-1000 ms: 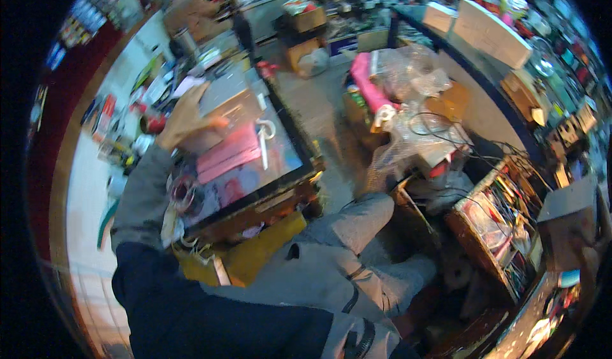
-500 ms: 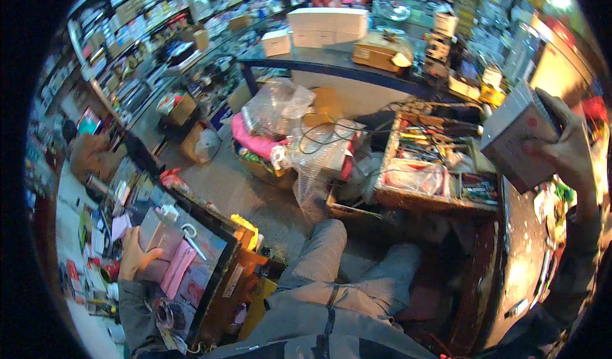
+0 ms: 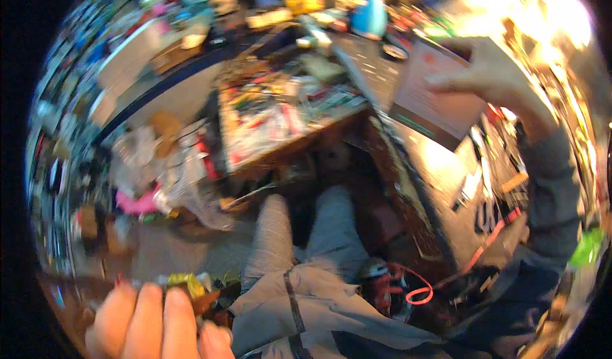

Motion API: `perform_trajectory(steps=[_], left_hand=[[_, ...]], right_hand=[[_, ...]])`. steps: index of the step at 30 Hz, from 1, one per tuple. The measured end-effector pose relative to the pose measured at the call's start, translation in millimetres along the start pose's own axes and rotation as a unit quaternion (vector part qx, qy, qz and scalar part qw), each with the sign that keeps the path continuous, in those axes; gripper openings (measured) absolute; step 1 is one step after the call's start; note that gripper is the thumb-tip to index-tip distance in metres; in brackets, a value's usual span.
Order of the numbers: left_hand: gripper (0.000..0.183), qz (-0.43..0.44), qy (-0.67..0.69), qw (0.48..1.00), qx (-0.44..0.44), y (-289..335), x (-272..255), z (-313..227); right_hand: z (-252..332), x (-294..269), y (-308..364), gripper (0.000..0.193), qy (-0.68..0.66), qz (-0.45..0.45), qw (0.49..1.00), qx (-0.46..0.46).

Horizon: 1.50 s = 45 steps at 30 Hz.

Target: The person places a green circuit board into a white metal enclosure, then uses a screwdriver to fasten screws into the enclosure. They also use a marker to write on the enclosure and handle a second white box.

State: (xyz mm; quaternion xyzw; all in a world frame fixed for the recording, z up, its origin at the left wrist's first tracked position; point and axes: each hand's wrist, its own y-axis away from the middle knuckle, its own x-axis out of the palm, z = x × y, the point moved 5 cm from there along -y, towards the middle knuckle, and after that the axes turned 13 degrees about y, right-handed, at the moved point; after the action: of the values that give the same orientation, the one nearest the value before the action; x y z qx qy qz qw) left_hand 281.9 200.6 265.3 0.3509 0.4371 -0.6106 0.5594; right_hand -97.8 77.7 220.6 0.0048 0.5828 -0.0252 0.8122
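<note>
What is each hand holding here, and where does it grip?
The right hand holds a flat pale cardboard box by its upper right edge, fingers over the top. The left hand shows only blurred fingers; whether it grips anything cannot be told.

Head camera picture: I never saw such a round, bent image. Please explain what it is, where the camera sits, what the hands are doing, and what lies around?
There is no machine here. A person wears a wide fisheye camera on the head, looking down, so straight edges bend and the corners go black. The picture is blurred. The grey trousers in the middle are the person's own legs, seated. The right hand, in a dark sleeve, reaches up and holds a flat box above a dark bench strewn with small tools and a red cable. The left hand is at the lower edge, fingers on cluttered small objects; whether it grips one, I cannot tell. Ahead stands a tray full of mixed small parts, and plastic bags lie on the floor.
</note>
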Motion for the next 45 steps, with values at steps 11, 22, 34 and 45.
perform_trajectory(steps=[11, 22, 34, 45], left_hand=[[0.033, -0.114, 0.178, 0.966, 0.151, -65, 44, 38], [0.056, -0.142, 0.658, 0.707, -0.219, -191, 288, 124], [0.112, -0.284, 0.604, 0.726, -0.165, -214, 302, 26], [0.093, -0.357, 0.561, 0.716, -0.214, -106, 306, 8]], right_hand=[[-108, 59, 46, 0.051, -0.29, 0.018, 0.933, 0.213], [-125, 47, 3, 0.064, -0.142, 0.005, 0.968, 0.208], [-54, 70, 16, 0.073, 0.381, -0.171, 0.903, 0.105], [-39, 99, -27, 0.044, 0.484, -0.061, 0.861, 0.143]])
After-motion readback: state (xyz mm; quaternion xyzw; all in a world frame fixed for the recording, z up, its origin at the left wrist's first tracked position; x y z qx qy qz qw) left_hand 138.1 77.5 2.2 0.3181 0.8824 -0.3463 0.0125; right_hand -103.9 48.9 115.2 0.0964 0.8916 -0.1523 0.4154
